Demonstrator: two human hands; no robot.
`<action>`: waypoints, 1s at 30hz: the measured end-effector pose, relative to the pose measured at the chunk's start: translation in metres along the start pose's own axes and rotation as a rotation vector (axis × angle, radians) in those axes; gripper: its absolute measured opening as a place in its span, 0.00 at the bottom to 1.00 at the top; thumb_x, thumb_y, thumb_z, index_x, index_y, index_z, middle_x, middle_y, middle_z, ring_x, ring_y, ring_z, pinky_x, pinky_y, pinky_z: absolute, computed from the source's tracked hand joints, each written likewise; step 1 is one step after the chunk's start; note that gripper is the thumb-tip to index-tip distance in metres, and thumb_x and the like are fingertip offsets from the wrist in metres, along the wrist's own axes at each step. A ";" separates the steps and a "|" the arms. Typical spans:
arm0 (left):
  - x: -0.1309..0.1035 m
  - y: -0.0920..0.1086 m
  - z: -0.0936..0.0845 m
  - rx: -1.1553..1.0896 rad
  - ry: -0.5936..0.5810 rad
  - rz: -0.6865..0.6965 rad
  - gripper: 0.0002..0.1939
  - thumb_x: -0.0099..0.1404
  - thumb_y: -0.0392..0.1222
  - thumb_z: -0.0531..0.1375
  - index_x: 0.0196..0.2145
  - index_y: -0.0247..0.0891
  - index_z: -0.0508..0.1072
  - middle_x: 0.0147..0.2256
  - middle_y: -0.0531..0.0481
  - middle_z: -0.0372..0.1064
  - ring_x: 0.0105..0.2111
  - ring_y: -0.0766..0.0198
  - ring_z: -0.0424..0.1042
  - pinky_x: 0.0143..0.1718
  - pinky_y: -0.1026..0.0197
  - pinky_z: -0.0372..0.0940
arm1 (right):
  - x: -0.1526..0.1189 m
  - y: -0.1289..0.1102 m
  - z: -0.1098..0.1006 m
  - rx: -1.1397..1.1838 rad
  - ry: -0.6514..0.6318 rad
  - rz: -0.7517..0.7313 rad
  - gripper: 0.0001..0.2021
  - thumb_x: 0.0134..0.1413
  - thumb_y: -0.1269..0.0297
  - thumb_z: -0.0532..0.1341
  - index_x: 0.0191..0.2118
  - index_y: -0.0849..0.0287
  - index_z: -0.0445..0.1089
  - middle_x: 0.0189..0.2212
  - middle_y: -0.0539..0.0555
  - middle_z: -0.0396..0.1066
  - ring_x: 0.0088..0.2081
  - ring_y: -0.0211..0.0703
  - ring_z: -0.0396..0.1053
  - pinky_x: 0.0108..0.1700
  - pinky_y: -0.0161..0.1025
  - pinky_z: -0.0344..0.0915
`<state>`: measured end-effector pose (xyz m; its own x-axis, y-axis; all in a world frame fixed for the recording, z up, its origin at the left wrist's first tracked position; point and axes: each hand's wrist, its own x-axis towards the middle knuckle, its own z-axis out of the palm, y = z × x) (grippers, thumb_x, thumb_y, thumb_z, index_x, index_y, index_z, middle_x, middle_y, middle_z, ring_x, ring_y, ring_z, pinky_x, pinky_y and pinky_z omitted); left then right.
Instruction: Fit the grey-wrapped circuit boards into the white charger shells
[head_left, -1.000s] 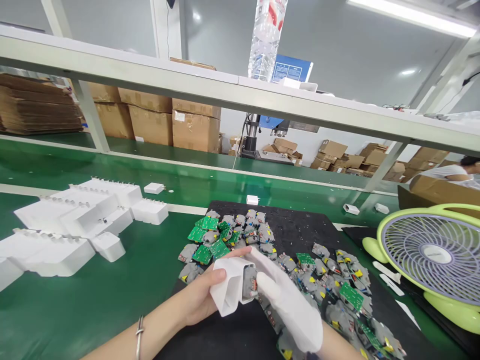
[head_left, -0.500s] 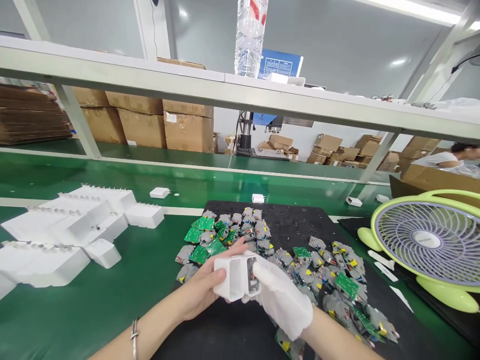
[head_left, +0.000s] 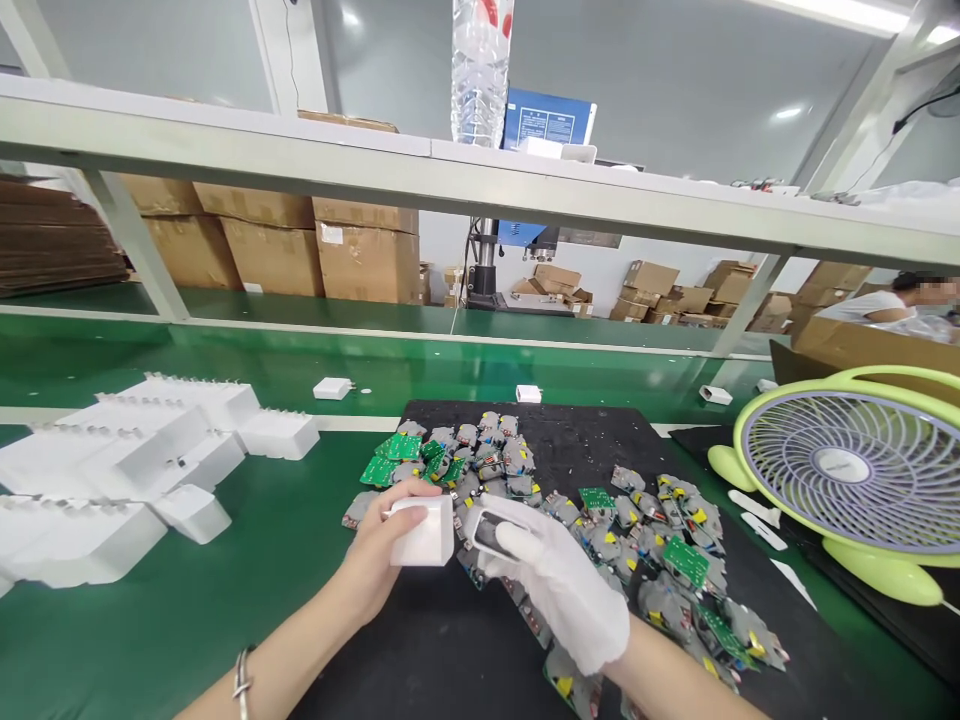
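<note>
My left hand [head_left: 375, 550], bare, is closed around a white plastic charger housing [head_left: 424, 538], thumb on top and fingers behind it. A smooth white face of that housing points toward me. In a white glove, my right hand [head_left: 562, 575] grips a second white casing [head_left: 489, 530], its open end showing a dark inside. The gloved thumb lies at this opening and hides part of what is within. A small gap separates the two housings. Just behind and to the right of my hands lie many circuit board assemblies [head_left: 600, 540] with grey, yellow and green parts on a black mat [head_left: 420, 650].
Rows of white housings [head_left: 112, 450] with metal prongs stand on the green table [head_left: 225, 620] at left. A light green fan [head_left: 840, 465] stands at right. Single white chargers [head_left: 529, 394] lie along the back, under a shelf [head_left: 375, 160]. Another person [head_left: 885, 305] sits far right.
The two housings, side by side before, are now apart. My left hand has moved left and turned its housing, so the open end no longer shows. The right-hand casing has tilted.
</note>
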<state>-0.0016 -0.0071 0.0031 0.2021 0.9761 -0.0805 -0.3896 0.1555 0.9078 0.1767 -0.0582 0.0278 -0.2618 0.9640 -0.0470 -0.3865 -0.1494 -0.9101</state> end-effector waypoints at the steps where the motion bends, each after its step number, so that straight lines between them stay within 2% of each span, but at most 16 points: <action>1: 0.000 0.000 0.002 0.018 0.002 0.012 0.10 0.47 0.45 0.67 0.23 0.36 0.73 0.24 0.53 0.69 0.22 0.68 0.66 0.21 0.67 0.56 | 0.000 0.001 -0.001 0.001 -0.012 0.004 0.21 0.42 0.55 0.67 0.42 0.62 0.71 0.40 0.57 0.71 0.40 0.43 0.70 0.42 0.39 0.67; 4: 0.000 -0.001 0.005 0.063 0.002 0.006 0.16 0.51 0.48 0.65 0.16 0.35 0.69 0.16 0.54 0.63 0.18 0.69 0.63 0.19 0.67 0.54 | 0.001 0.005 -0.004 -0.004 0.005 -0.040 0.24 0.38 0.58 0.69 0.45 0.60 0.69 0.43 0.57 0.72 0.44 0.46 0.70 0.47 0.45 0.67; 6: 0.000 -0.003 0.005 0.115 -0.023 0.025 0.11 0.50 0.46 0.66 0.21 0.36 0.74 0.18 0.53 0.65 0.19 0.68 0.63 0.20 0.67 0.55 | 0.000 0.007 -0.006 -0.042 0.051 -0.098 0.28 0.36 0.60 0.71 0.46 0.60 0.67 0.44 0.56 0.72 0.45 0.47 0.70 0.47 0.45 0.68; 7: -0.002 -0.004 0.004 0.176 -0.057 0.058 0.10 0.49 0.45 0.67 0.27 0.37 0.76 0.24 0.51 0.69 0.21 0.68 0.64 0.21 0.67 0.55 | 0.000 0.008 -0.006 -0.067 0.082 -0.122 0.30 0.34 0.61 0.71 0.48 0.59 0.65 0.44 0.56 0.72 0.45 0.47 0.70 0.46 0.44 0.69; 8: -0.003 -0.005 0.003 0.256 -0.104 0.099 0.14 0.48 0.44 0.68 0.34 0.38 0.77 0.32 0.49 0.72 0.23 0.68 0.64 0.22 0.67 0.56 | 0.001 0.009 -0.007 -0.096 0.114 -0.140 0.33 0.32 0.62 0.72 0.49 0.59 0.64 0.44 0.57 0.72 0.45 0.47 0.70 0.46 0.44 0.69; 10: -0.008 -0.008 0.000 0.431 -0.212 0.157 0.26 0.45 0.45 0.69 0.44 0.42 0.74 0.48 0.46 0.67 0.25 0.69 0.64 0.25 0.66 0.59 | 0.001 0.010 -0.007 -0.154 0.171 -0.163 0.36 0.31 0.64 0.72 0.51 0.59 0.61 0.45 0.57 0.72 0.45 0.48 0.70 0.47 0.43 0.69; 12: -0.011 -0.011 -0.001 0.538 -0.260 0.142 0.31 0.46 0.48 0.68 0.49 0.43 0.70 0.54 0.44 0.60 0.25 0.70 0.63 0.27 0.64 0.60 | 0.002 0.012 -0.007 -0.208 0.201 -0.171 0.35 0.32 0.66 0.71 0.51 0.59 0.61 0.46 0.58 0.71 0.45 0.48 0.70 0.47 0.43 0.68; 15: -0.012 -0.015 -0.001 0.578 -0.224 0.120 0.32 0.48 0.51 0.66 0.50 0.38 0.68 0.53 0.40 0.61 0.28 0.67 0.63 0.29 0.63 0.61 | 0.003 0.015 -0.008 -0.260 0.179 -0.180 0.31 0.34 0.67 0.70 0.49 0.59 0.62 0.46 0.58 0.71 0.45 0.48 0.71 0.47 0.42 0.68; 18: -0.010 -0.018 0.001 0.539 -0.205 0.176 0.29 0.48 0.50 0.66 0.48 0.37 0.71 0.52 0.40 0.61 0.36 0.60 0.65 0.30 0.63 0.60 | 0.002 0.016 -0.008 -0.295 0.134 -0.206 0.27 0.35 0.68 0.70 0.45 0.58 0.64 0.43 0.55 0.73 0.43 0.45 0.71 0.46 0.39 0.69; 20: -0.010 -0.019 0.003 0.510 -0.243 0.218 0.26 0.49 0.49 0.66 0.47 0.40 0.73 0.49 0.43 0.62 0.38 0.58 0.65 0.28 0.65 0.59 | 0.000 0.014 -0.007 -0.314 0.115 -0.221 0.25 0.35 0.69 0.70 0.44 0.57 0.66 0.42 0.53 0.73 0.42 0.44 0.72 0.45 0.37 0.69; 23: -0.013 -0.018 0.005 0.487 -0.315 0.286 0.22 0.50 0.47 0.66 0.44 0.42 0.75 0.43 0.46 0.65 0.37 0.60 0.65 0.28 0.66 0.57 | -0.004 0.012 -0.005 -0.346 0.108 -0.222 0.22 0.36 0.69 0.70 0.42 0.56 0.68 0.41 0.51 0.73 0.40 0.43 0.72 0.42 0.35 0.70; 25: -0.015 -0.018 0.006 0.479 -0.321 0.307 0.20 0.50 0.46 0.66 0.43 0.42 0.76 0.40 0.47 0.66 0.37 0.60 0.64 0.30 0.66 0.57 | -0.006 0.011 -0.003 -0.353 0.106 -0.204 0.20 0.37 0.68 0.70 0.40 0.55 0.69 0.40 0.51 0.74 0.38 0.42 0.72 0.40 0.34 0.70; 28: -0.014 -0.018 0.008 0.468 -0.266 0.239 0.20 0.50 0.48 0.65 0.42 0.40 0.76 0.42 0.46 0.67 0.36 0.60 0.64 0.29 0.66 0.57 | -0.002 0.009 -0.004 -0.315 0.128 -0.168 0.19 0.36 0.66 0.71 0.39 0.57 0.70 0.38 0.51 0.74 0.37 0.42 0.72 0.40 0.34 0.69; 30: -0.011 -0.019 0.008 0.459 -0.235 0.150 0.22 0.47 0.48 0.67 0.40 0.38 0.76 0.41 0.46 0.68 0.31 0.64 0.64 0.26 0.66 0.55 | 0.003 0.007 -0.007 -0.269 0.171 -0.110 0.21 0.34 0.60 0.71 0.38 0.60 0.71 0.36 0.54 0.75 0.34 0.41 0.72 0.36 0.34 0.70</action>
<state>0.0111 -0.0224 -0.0099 0.3906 0.9139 0.1101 -0.0069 -0.1168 0.9931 0.1799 -0.0549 0.0185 -0.0707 0.9974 0.0104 -0.1510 -0.0004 -0.9885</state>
